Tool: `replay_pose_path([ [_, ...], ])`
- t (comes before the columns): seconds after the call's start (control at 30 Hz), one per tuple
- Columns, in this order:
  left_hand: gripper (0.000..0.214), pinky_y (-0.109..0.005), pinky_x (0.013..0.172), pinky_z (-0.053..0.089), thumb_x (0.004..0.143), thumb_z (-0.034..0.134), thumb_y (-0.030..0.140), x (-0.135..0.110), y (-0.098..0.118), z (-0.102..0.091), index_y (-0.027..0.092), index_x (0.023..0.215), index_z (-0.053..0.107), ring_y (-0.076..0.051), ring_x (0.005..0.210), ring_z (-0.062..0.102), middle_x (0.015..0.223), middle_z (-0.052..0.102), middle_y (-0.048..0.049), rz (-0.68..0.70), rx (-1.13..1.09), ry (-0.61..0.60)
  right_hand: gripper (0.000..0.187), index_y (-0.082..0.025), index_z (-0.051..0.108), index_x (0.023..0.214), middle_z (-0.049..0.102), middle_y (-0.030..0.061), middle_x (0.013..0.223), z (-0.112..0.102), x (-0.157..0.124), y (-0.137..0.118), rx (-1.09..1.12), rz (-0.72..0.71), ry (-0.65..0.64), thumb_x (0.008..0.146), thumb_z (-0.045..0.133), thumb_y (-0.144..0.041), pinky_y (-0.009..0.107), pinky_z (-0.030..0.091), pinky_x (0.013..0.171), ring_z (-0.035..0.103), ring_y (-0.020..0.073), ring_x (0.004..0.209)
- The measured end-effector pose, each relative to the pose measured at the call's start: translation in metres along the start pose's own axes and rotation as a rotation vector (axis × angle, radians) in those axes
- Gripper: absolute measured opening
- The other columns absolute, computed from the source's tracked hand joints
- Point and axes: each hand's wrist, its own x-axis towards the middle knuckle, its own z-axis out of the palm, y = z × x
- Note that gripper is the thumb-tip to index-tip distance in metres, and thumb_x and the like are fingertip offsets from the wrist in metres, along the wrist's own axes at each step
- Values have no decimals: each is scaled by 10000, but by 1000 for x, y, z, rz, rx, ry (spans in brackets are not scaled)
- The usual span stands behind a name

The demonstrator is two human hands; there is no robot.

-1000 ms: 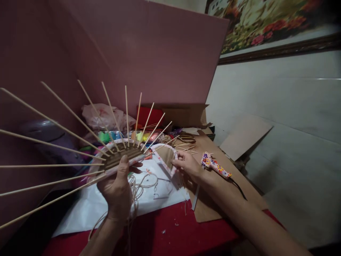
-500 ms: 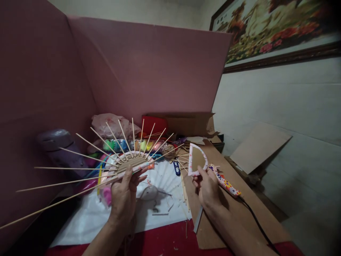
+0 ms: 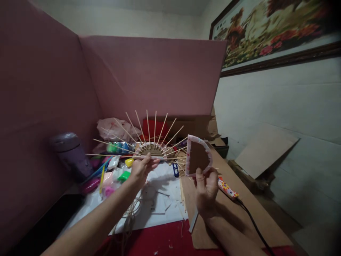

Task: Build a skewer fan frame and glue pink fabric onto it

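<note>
My left hand (image 3: 142, 169) grips the straight lower edge of a half-round cardboard piece (image 3: 151, 150), thumb in front. Thin wooden sticks (image 3: 147, 124) fan out from its curved rim, which has a pale edging. In my right hand (image 3: 205, 188) is a second half-round cardboard piece (image 3: 199, 156), with bare brown board in the middle and a pale pink patterned border. It is held upright by its lower end, between thumb and fingers, and its straight side faces left. The two pieces are apart.
A flower-patterned tool with a black cord (image 3: 227, 187) lies on a brown board (image 3: 237, 217) at right. Loose sticks (image 3: 183, 195), a blue cutter (image 3: 175, 169) and a metal strip (image 3: 193, 222) lie nearby. Colourful clay packs (image 3: 124, 176) and a purple bottle (image 3: 69, 156) stand left.
My left hand has moved the stick fan forward and right, turning it more level. My right hand has raised its piece slightly and turned it. The camera view has shifted a little.
</note>
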Motion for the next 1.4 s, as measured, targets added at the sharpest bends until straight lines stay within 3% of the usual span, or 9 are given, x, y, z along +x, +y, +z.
replay_pose_path([
  [0.17,73,-192,485,522,750,553,113,38,-16,-2,68,693,543,-157,580,648,628,659,-107,-56,-40,-3,133,-227,394,879,449,-4,788,2,0,1,47,-14,-4,807,460,-317,287,416,656,499,144,721],
  [0.33,82,-188,487,527,756,539,92,50,-31,-2,81,676,522,-167,592,652,602,649,-97,-92,-90,9,112,-228,387,863,449,0,801,3,1,2,56,-16,-16,816,448,-308,299,417,688,491,148,749],
  [0.73,84,-229,570,543,770,528,146,39,-40,-2,91,706,533,-172,619,653,610,652,-95,-137,-130,39,156,-225,410,914,517,27,880,4,-1,7,33,-21,-46,800,482,-303,311,429,717,527,161,808],
  [0.83,102,-257,529,542,779,509,160,37,-41,0,86,715,535,-188,563,647,588,649,-107,-160,-112,63,172,-222,421,933,525,38,898,3,-2,8,31,-12,-64,797,489,-302,322,436,707,533,165,797],
  [1.13,68,-262,570,537,781,440,57,32,-46,7,101,766,489,-182,604,651,592,634,-91,-200,-129,160,167,-212,458,914,548,31,846,6,-7,3,-28,-8,-181,785,494,-312,285,437,671,540,165,767],
  [1.27,88,-307,525,536,790,407,69,28,-44,8,63,841,478,-220,591,650,654,634,-149,-290,-114,168,151,-220,455,896,543,4,766,7,-7,1,-14,26,-247,784,499,-311,269,443,629,547,151,689],
  [1.4,171,-297,526,540,784,372,31,23,-40,11,79,932,444,-199,609,651,745,633,-132,-340,-129,184,124,-226,447,870,506,-20,717,5,-5,3,-13,68,-270,789,498,-305,245,442,562,537,122,591],
])
